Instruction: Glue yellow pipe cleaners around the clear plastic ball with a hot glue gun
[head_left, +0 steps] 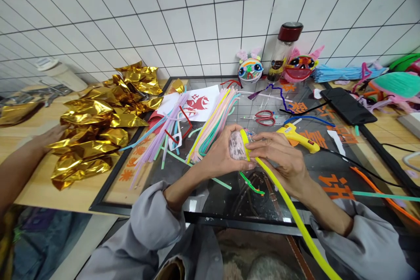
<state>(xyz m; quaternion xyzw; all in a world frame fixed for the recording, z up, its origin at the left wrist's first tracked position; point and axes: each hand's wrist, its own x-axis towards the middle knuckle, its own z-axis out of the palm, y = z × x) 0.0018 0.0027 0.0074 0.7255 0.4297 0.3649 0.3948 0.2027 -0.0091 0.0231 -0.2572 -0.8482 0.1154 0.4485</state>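
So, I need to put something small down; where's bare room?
Bare wood shows between the gold foil and the black frame. A smaller bare glass patch lies between the short pale-green strip and the frame's front edge. It's crowded beyond the left hand with pastel strips, beyond the right hand with scissors and glue gun, and farther right with phone.

Beyond the fingertips, the background is being filled by a wall of pale tiles (pixel 197 30) ruled with thin dark lines. Beneath the fingers, a dark glossy panel (pixel 210 203) in a black frame is being supported on a light wood-grained tabletop (pixel 78 199), which is being left exposed on both sides; pale light is being reflected in the panel's near part.
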